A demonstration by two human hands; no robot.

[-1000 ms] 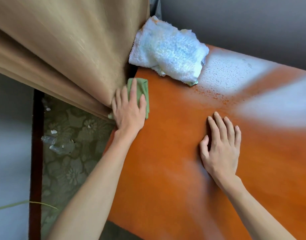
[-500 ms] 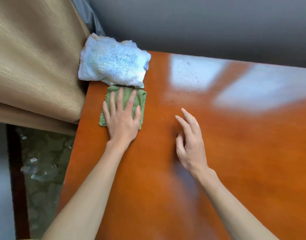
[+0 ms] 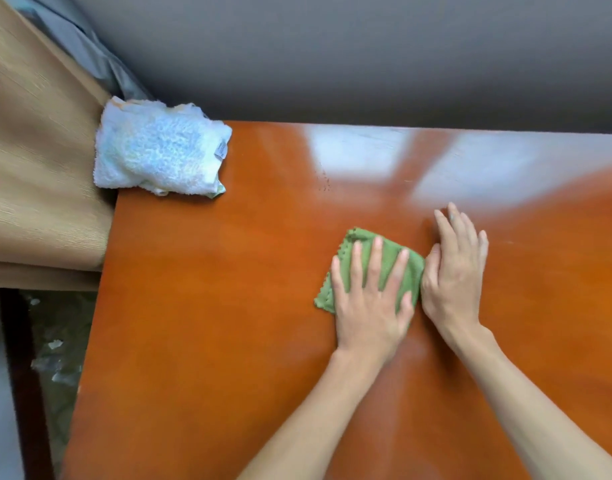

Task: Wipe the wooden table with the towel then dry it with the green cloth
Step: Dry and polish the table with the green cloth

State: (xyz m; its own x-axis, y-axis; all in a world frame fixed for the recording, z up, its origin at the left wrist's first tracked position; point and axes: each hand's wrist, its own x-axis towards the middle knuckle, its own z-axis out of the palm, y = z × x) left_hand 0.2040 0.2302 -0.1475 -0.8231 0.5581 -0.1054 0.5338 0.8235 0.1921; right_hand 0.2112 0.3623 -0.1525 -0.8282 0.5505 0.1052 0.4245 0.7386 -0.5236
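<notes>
Left hand [image 3: 370, 303] lies flat on the green cloth [image 3: 389, 259], fingers straight and spread, pressing it onto the worktop [image 3: 211, 306] about midway along its width, somewhat nearer the far edge than the near one. The cloth is folded into a small pad (scalloped hem visible on its left side). Right hand [image 3: 453, 271] rests palm-down on the bare wood just beside the cloth, fingers straight and close together, its thumb side touching the cloth's right border. The white towel [image 3: 159, 154] sits bunched on the far left corner, overhanging against a tan curtain [image 3: 37, 168]. Pale reflections mark the far edge.
</notes>
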